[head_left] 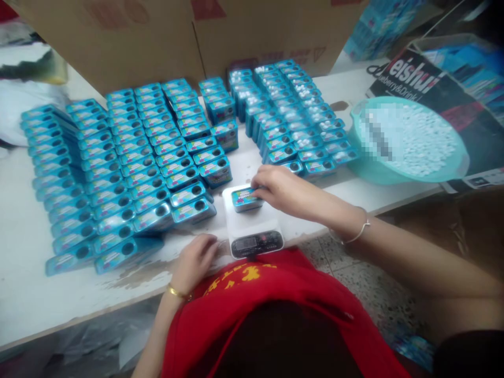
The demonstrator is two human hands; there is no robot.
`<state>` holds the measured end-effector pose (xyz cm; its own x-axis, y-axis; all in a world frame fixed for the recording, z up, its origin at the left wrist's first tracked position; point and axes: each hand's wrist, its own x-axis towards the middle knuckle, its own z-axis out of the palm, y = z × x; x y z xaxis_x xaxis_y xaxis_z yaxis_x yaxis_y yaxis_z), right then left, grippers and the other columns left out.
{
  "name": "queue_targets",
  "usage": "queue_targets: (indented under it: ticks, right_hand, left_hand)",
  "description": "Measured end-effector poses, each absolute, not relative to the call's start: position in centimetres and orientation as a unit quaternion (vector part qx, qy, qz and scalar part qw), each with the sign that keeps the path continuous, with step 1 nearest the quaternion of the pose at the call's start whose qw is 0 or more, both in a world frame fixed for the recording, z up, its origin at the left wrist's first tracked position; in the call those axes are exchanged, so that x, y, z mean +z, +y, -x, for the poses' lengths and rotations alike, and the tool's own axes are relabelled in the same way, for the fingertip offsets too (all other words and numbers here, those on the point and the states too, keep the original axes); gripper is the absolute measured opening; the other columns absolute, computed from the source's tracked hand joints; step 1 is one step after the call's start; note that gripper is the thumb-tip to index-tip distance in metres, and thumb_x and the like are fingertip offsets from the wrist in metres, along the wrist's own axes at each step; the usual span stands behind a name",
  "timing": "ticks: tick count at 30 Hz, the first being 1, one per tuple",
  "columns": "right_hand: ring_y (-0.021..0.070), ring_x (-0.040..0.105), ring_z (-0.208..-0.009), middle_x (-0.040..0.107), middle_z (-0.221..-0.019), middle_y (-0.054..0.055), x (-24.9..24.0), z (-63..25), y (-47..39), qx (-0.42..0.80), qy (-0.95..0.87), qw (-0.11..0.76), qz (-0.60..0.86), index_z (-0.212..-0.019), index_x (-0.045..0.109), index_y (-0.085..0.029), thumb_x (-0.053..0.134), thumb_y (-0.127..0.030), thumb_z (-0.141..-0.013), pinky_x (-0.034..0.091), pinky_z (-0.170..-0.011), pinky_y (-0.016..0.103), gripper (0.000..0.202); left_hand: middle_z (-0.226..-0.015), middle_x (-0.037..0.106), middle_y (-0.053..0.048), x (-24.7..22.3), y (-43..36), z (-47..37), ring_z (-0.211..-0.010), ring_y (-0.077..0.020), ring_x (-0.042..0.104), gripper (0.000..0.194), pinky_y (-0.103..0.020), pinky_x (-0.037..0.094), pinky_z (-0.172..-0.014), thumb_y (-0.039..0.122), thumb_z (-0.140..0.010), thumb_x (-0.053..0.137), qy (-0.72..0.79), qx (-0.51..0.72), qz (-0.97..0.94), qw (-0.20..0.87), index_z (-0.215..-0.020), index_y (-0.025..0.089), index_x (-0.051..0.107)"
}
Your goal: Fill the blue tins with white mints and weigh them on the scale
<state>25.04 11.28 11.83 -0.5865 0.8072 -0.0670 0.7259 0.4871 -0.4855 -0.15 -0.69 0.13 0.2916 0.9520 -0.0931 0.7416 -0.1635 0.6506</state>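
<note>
On the white digital kitchen scale (238, 226) lies a small blue tin (242, 198) with coloured print on top. My right hand (279, 189) comes from the right, its thumb and fingers closed at the tin's right end and hiding it. My left hand (199, 257) rests at the table's front edge, left of the scale, holding nothing, with its fingers loosely stretched. Several rows of blue tins (145, 168) with dark round holes in their tops stand to the left. More blue tins (287, 121), many with white pellets on top, stand behind my right hand.
A turquoise basin (378, 170) full of white pellets (425, 136) stands at the right, partly blurred out. A large cardboard box (157, 42) forms a wall behind the tins. A black printed carton (417, 79) holding blue things is behind the basin. The white table's front edge (114, 304) runs before me.
</note>
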Motion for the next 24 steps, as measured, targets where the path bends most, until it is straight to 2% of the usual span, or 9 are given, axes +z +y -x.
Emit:
queue_targets:
  ticks: [3,6,8,10,13,18,21,24]
  right_hand:
    - [0.0178,0.055,-0.081,0.06,-0.086,0.01,12.2,-25.1,11.1,0.251,-0.848,0.109,0.454,-0.079,0.067,-0.012,0.051,-0.015,-0.085,0.039,-0.074,0.031,0.017]
    - [0.0167,0.054,-0.078,0.06,-0.079,0.007,12.8,-25.6,10.9,0.29,-0.814,0.181,0.47,-0.072,0.066,-0.014,0.054,-0.015,-0.084,0.039,-0.075,0.032,0.017]
    - [0.0154,0.054,-0.075,0.06,-0.075,0.005,12.9,-26.5,10.6,0.357,-0.754,0.26,0.486,-0.074,0.066,-0.015,0.057,-0.021,-0.083,0.04,-0.072,0.031,0.014]
    - [0.0122,0.05,-0.064,0.06,-0.074,0.003,12.4,-27.8,10.0,0.452,-0.653,0.328,0.512,-0.08,0.066,-0.018,0.059,-0.029,-0.083,0.039,-0.062,0.029,0.014]
    - [0.0089,0.043,-0.055,0.06,-0.079,0.003,10.5,-30.4,8.8,0.571,-0.481,0.382,0.545,-0.083,0.065,-0.021,0.06,-0.039,-0.083,0.035,-0.05,0.027,0.019]
    - [0.0102,0.051,-0.067,0.061,-0.088,0.005,6.8,-33.4,6.3,0.641,-0.341,0.365,0.583,-0.088,0.067,-0.021,0.071,-0.031,-0.072,0.043,-0.057,0.024,0.02]
    - [0.0086,0.049,-0.063,0.061,-0.084,0.003,6.1,-33.6,5.1,0.646,-0.332,0.349,0.592,-0.092,0.067,-0.02,0.071,-0.032,-0.073,0.041,-0.055,0.023,0.023]
    - [0.0067,0.045,-0.057,0.06,-0.078,0.001,6.6,-32.7,4.7,0.643,-0.345,0.347,0.589,-0.087,0.064,-0.018,0.071,-0.035,-0.073,0.036,-0.051,0.022,0.023]
  left_hand:
    - [-0.087,0.063,-0.006,0.1,-0.7,0.2,-0.079,-0.0171,0.057,0.025,-0.03,0.046,-0.074,0.037,-0.092,0.043,0.571,0.173,-0.742,0.305,-0.091,0.018,0.059]
    - [-0.088,0.064,-0.006,0.1,-0.7,0.3,-0.079,-0.0174,0.058,0.024,-0.03,0.046,-0.074,0.037,-0.091,0.044,0.574,0.181,-0.738,0.304,-0.091,0.018,0.059]
    - [-0.088,0.064,-0.006,0.1,-0.6,0.3,-0.08,-0.0177,0.059,0.024,-0.031,0.047,-0.075,0.037,-0.091,0.044,0.577,0.183,-0.736,0.305,-0.091,0.018,0.059]
    - [-0.088,0.064,-0.006,0.1,-0.6,0.2,-0.08,-0.0176,0.059,0.024,-0.031,0.047,-0.076,0.037,-0.091,0.044,0.579,0.181,-0.734,0.306,-0.09,0.019,0.059]
    - [-0.088,0.064,-0.006,0.1,-0.5,0.2,-0.08,-0.0173,0.058,0.023,-0.03,0.046,-0.075,0.036,-0.091,0.044,0.58,0.177,-0.734,0.306,-0.09,0.019,0.059]
    - [-0.089,0.064,-0.006,-0.1,-0.3,0.2,-0.081,-0.0177,0.058,0.023,-0.03,0.046,-0.076,0.037,-0.091,0.044,0.573,0.17,-0.743,0.302,-0.091,0.019,0.059]
    - [-0.089,0.064,-0.006,0.0,-0.3,0.2,-0.08,-0.0175,0.058,0.023,-0.03,0.046,-0.076,0.037,-0.091,0.043,0.572,0.163,-0.746,0.301,-0.092,0.019,0.058]
    - [-0.089,0.064,-0.006,0.1,-0.4,0.0,-0.08,-0.0174,0.058,0.024,-0.03,0.046,-0.076,0.037,-0.091,0.043,0.574,0.159,-0.745,0.3,-0.092,0.019,0.059]
